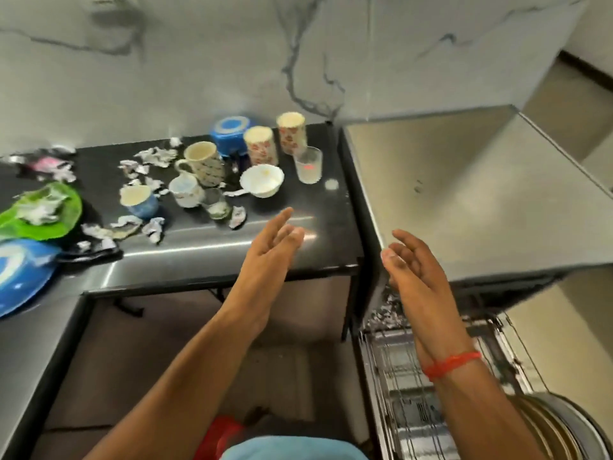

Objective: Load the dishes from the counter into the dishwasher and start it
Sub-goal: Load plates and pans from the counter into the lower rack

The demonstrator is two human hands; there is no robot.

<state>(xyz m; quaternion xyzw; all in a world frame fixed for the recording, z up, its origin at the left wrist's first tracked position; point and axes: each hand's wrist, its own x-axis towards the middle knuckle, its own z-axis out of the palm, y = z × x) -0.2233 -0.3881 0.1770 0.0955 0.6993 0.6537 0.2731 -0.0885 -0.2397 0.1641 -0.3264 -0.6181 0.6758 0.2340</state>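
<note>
Dishes crowd the black counter [205, 260]: a white bowl [262, 180], a clear glass [308, 165], two floral tumblers [260, 144] [291, 132], a patterned mug [203, 163], a white cup [185, 190], a blue cup [139, 200] and a blue container [229, 131]. My left hand [273, 244] hovers over the counter's front right part, fingers straight, holding nothing. My right hand [409, 263] hangs empty, fingers relaxed, above the pulled-out dishwasher rack [398, 376] under the steel dishwasher top [481, 194]. Metal plates [560, 429] stand in the rack at lower right.
Crumpled paper scraps [156, 157] lie among the cups. A green plate [49, 210] with scraps and a blue plate [23, 273] sit at the left. A steel surface [26, 360] runs along the lower left. The marble wall [298, 61] backs the counter.
</note>
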